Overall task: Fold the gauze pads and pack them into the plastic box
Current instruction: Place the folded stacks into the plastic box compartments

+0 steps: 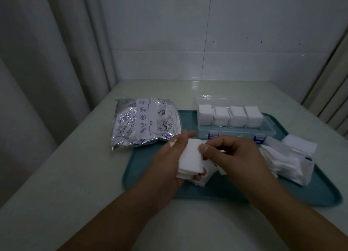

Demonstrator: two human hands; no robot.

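Note:
My left hand (169, 162) cups a small stack of folded white gauze pads (190, 159) over the teal tray (150, 181). My right hand (231, 156) pinches the top pad's right edge between thumb and fingers. Behind my hands the clear plastic box (267, 131) stands open on the tray, with several stacks of folded gauze (230, 116) in a row along its back. A loose heap of unfolded gauze pads (288, 162) lies on the tray to the right of my right hand.
A silver foil bag (145, 123) printed with blue drawings lies on the white table (75, 175) left of the tray, partly over its corner. A tiled wall stands behind. Curtains hang at the left and right.

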